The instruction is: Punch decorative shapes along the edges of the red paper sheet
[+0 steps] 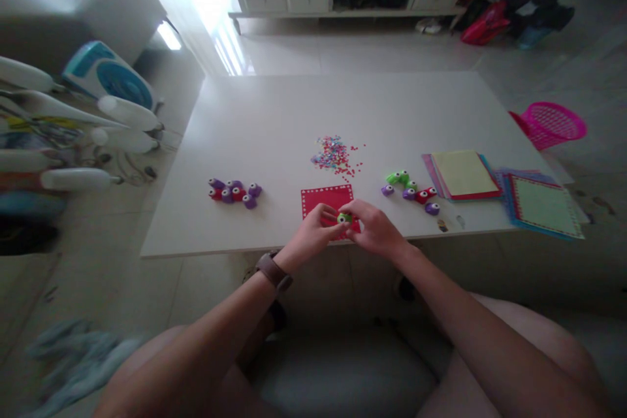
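Note:
A small green paper punch point(345, 217) with a round white-and-black spot on it is between my two hands, over a red sheet of paper point(323, 197). The sheet has a row of punched holes along its visible edges. My right hand point(375, 225) curls its fingers and thumb around the punch. On the other side, my left hand point(316, 232) has its thumb and fingers closed about the same punch, near the sheet. The sheet's near right part is hidden by my hands. Small coloured punched-out bits point(333, 153) lie scattered just beyond the sheet.
Purple and red punches point(235, 192) stand on the left of the white table point(264, 111). More punches point(409, 186) are on the right, beside a stack of coloured paper point(463, 173) and punched sheets point(543, 204). A pink basket point(556, 124) is past the right edge.

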Demonstrator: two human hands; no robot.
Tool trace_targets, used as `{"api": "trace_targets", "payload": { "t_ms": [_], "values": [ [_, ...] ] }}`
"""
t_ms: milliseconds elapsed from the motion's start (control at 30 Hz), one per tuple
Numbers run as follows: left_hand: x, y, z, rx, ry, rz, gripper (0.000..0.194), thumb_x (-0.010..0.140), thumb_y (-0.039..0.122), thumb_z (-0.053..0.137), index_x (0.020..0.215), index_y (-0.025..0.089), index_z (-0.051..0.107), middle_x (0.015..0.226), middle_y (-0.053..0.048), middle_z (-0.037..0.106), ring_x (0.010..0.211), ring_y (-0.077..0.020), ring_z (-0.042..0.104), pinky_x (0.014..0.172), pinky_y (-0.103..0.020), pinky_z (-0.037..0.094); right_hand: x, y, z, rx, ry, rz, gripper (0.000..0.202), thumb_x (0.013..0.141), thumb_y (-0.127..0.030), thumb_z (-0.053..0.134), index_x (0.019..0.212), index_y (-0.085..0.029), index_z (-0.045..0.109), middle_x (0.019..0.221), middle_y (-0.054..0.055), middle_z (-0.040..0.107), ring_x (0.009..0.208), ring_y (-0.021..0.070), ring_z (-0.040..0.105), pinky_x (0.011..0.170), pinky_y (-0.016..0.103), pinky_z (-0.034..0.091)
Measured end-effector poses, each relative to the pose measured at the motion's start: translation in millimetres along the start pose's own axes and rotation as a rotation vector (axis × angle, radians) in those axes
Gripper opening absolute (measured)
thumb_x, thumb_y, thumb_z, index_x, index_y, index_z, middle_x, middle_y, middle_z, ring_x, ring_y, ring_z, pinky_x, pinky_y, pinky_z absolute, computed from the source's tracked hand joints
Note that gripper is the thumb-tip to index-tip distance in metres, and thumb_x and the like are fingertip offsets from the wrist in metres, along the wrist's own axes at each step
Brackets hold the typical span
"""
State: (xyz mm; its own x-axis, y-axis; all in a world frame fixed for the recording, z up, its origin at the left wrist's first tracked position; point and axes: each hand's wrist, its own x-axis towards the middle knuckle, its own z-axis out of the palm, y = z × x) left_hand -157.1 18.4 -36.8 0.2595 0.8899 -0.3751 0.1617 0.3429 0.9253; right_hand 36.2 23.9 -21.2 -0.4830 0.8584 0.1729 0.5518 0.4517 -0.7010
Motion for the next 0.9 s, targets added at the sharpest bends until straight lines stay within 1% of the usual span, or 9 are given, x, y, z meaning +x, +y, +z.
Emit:
{"api": "trace_targets", "payload": {
  "t_ms": [133,233,300,400,500,600,667,767,900],
  "values": [
    [0.0,-3.0,-1.2,-0.03,0.025,0.01,0.029,0.079,0.026,0.084,0.093,0.016,0.059,0.085,-0.001,0.066,0.073,-0.013,0.065,0.063,-0.024,0.049,-2.8,-7.6,12.1,0.067,0.006,-0.103,0.023,0.088,-0.006,0.065,0.105,-0.022,0.062,0.101,0.005,0.069,0.098,0.0217,0.066,0.087,0.034,0.052],
    [1.0,0.3,-11.1,0.081,0.009,0.005,0.023,0.08,0.022,0.08,0.092,0.016,0.062,0.081,0.0,0.067,0.071,-0.0135,0.064,0.063,-0.025,0.049,-4.8,-7.8,15.9,0.052,-0.014,-0.115,0.023,0.092,-0.01,0.067,0.112,-0.021,0.062,0.107,0.007,0.069,0.104,0.0229,0.065,0.091,0.036,0.054],
    [1.7,5.8,-25.2,0.294,0.056,0.06,0.017,0.082,0.02,0.078,0.093,0.016,0.066,0.087,-0.003,0.068,0.072,-0.0141,0.064,0.065,-0.026,0.05,-6.0,-8.1,16.0,-0.007,-0.034,-0.106,0.027,0.093,-0.014,0.069,0.118,-0.021,0.061,0.115,0.01,0.068,0.11,0.0248,0.065,0.097,0.039,0.054],
    [1.4,15.7,-54.2,0.762,0.192,0.159,0.011,0.085,0.015,0.07,0.096,0.016,0.072,0.103,-0.008,0.069,0.08,-0.0165,0.065,0.076,-0.031,0.052,-7.0,-10.1,14.2,-0.099,-0.092,-0.088,0.032,0.093,-0.012,0.067,0.123,-0.02,0.061,0.121,0.011,0.066,0.116,0.0257,0.063,0.102,0.042,0.054],
    [0.9,22.2,-81.4,1.099,0.246,0.069,0.023,0.09,0.017,0.062,0.108,0.018,0.076,0.113,-0.011,0.071,0.092,-0.0226,0.07,0.083,-0.035,0.054,-7.2,-12.3,13.6,-0.137,-0.149,-0.075,0.032,0.093,-0.009,0.063,0.123,-0.019,0.062,0.121,0.011,0.066,0.115,0.0245,0.063,0.102,0.04,0.054],
    [2.3,24.7,-97.3,1.254,0.255,-0.039,0.032,0.092,0.018,0.058,0.119,0.019,0.075,0.12,-0.012,0.073,0.109,-0.0286,0.07,0.089,-0.037,0.055,-7.9,-14.4,16.6,-0.17,-0.201,-0.069,0.032,0.092,-0.007,0.062,0.122,-0.017,0.063,0.12,0.01,0.066,0.112,0.0238,0.063,0.101,0.038,0.053],
    [3.6,26.3,-100.2,1.302,0.267,-0.068,0.035,0.092,0.018,0.057,0.123,0.019,0.073,0.124,-0.012,0.072,0.113,-0.0301,0.07,0.088,-0.038,0.056,-9.1,-17.0,20.0,-0.199,-0.244,-0.076,0.03,0.093,-0.006,0.06,0.121,-0.017,0.064,0.118,0.01,0.067,0.11,0.023,0.063,0.099,0.036,0.053],
    [4.0,30.3,-95.1,1.334,0.298,-0.048,0.038,0.092,0.018,0.055,0.126,0.02,0.07,0.135,-0.012,0.066,0.104,-0.0289,0.072,0.08,-0.038,0.056,-12.0,-23.7,25.2,-0.266,-0.31,-0.102,0.026,0.094,-0.007,0.059,0.117,-0.017,0.065,0.116,0.01,0.067,0.107,0.0225,0.063,0.095,0.035,0.051],
    [3.0,32.5,-83.3,1.323,0.225,-0.029,0.03,0.094,0.022,0.052,0.118,0.021,0.07,0.128,-0.011,0.067,0.098,-0.0269,0.073,0.08,-0.037,0.056,-17.0,-34.4,30.3,-0.337,-0.394,-0.147,0.023,0.096,-0.011,0.06,0.117,-0.017,0.066,0.116,0.009,0.067,0.105,0.0229,0.063,0.09,0.035,0.049]
  ]
}}
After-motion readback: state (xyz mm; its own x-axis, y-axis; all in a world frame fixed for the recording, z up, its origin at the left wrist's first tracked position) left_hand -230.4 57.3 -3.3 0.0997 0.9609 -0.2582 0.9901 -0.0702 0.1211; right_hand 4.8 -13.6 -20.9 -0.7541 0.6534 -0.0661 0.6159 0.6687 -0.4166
